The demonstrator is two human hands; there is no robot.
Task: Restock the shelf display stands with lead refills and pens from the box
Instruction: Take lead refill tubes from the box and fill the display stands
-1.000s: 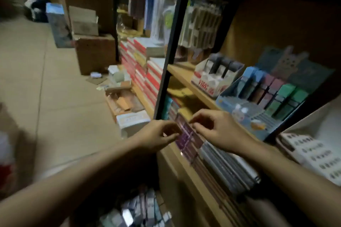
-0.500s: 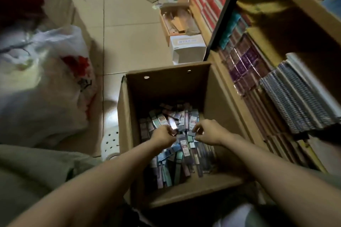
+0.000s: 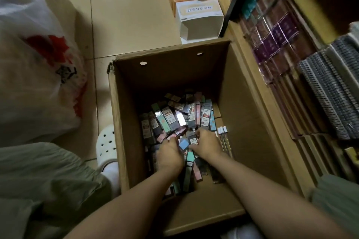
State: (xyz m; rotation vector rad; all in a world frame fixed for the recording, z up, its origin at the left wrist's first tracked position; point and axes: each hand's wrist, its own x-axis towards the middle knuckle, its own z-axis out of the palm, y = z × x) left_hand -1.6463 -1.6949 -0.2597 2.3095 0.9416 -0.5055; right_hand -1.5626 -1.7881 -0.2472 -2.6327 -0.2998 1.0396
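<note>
Inside the cardboard box (image 3: 242,103) on the floor, both hands work in a loose heap of lead refill packs (image 3: 172,116). The left hand (image 3: 169,154) and the right hand (image 3: 206,143) sit close together, fingers curled down into the heap around a small blue pack (image 3: 183,144) that shows between them. Which hand actually grips it cannot be told from this view.

Handling, as a judgement: the packs appear to be slim, rigid plastic cases, light and glossy, so likely to slide against one another. Take each by its long edges, or gather several side by side into a flat stack. The leads inside are probably brittle; avoid dropping or bending a case. A few thin pens (image 3: 223,137) with white ends lie against the right wall of the box, just beside the right hand; pick these by the barrel.

Surroundings: the box stands on a tiled floor (image 3: 124,15), touching or just beside the low wooden shelf (image 3: 250,75) on the right, which holds purple wrapped packets (image 3: 279,33) and spiral notebooks (image 3: 328,91). A white carton (image 3: 200,19) stands beyond the box; a plastic bag (image 3: 37,68) lies to the left.
</note>
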